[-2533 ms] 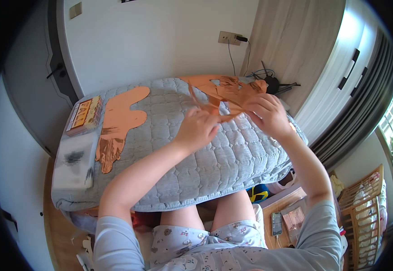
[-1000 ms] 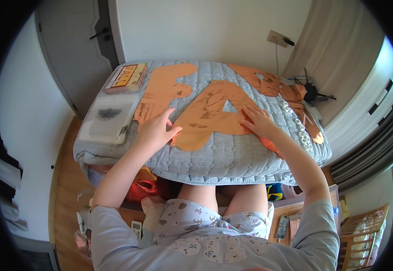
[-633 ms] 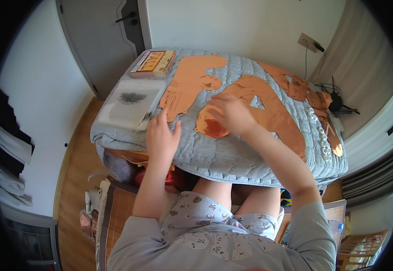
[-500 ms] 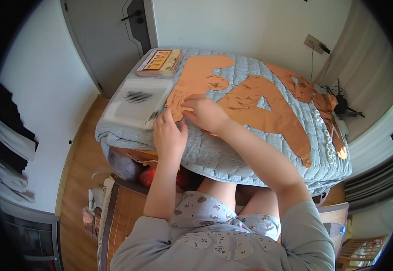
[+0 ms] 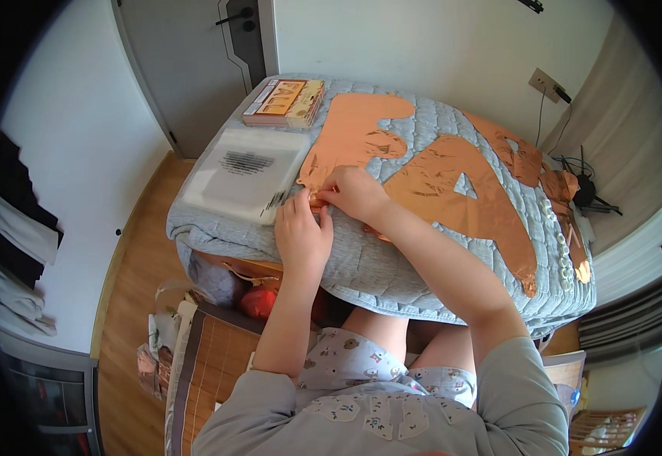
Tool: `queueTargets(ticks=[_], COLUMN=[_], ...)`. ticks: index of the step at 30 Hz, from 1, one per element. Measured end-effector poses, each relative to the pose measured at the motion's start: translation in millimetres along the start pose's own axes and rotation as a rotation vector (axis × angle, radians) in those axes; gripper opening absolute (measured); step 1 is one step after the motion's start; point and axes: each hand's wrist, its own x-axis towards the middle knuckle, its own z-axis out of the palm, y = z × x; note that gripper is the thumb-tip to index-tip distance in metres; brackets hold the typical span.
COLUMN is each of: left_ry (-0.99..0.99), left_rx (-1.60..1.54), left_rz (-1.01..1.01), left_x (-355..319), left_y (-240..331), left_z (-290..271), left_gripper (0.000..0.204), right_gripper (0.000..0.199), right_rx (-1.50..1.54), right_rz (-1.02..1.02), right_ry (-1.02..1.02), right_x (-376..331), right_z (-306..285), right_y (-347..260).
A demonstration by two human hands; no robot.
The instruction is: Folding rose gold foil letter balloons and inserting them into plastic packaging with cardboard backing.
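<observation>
A flat copper-coloured foil balloon (image 5: 350,125), shaped like a letter F, lies on the grey quilted bed. At its near end, my right hand (image 5: 355,196) pinches the crumpled foil between thumb and fingers. My left hand (image 5: 303,232) meets it there from the left, its fingers closed on the same bit of foil, partly hiding it. Just right of my right hand, a second flat foil balloon (image 5: 430,182), shaped like an A, partly lies behind my forearm.
Left of the foil lies a translucent plastic bag (image 5: 228,186), with a stack of flat boxes (image 5: 281,106) behind it. More copper foil (image 5: 525,163) and a white coiled strip (image 5: 559,251) lie along the right side of the quilted bed (image 5: 380,285). A black router-like device (image 5: 585,186) stands beyond.
My hands have come closer together at the near end of the F-shaped balloon, and the foil there is now gathered between my fingers. The whole view has shifted slightly.
</observation>
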Motion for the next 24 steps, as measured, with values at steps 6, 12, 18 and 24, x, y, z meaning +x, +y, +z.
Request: queueTargets(ticks=[6, 12, 18, 24], left_ry=[0.002, -0.011, -0.079, -0.053], left_rx=[0.005, 0.050, 0.150, 0.125], left_rz=[0.017, 0.043, 0.040, 0.046], left_x=[-1.4, -2.5, -5.1, -4.1], left_y=[1.1, 5.3, 0.3, 1.3], left_z=[0.8, 0.8, -2.5, 1.8], left_gripper=[0.035, 0.033, 0.037, 0.035], right_gripper=[0.025, 0.031, 0.045, 0.043], right_rx=[0.117, 0.137, -0.064, -0.020], right_rz=[0.052, 0.049, -0.147, -0.087], right_ry=[0.048, 0.042, -0.166, -0.109], right_x=[17.5, 10.7, -4.3, 11.8], right_z=[-14.4, -19.3, -33.9, -33.5], right_y=[8.6, 4.7, -19.9, 2.7])
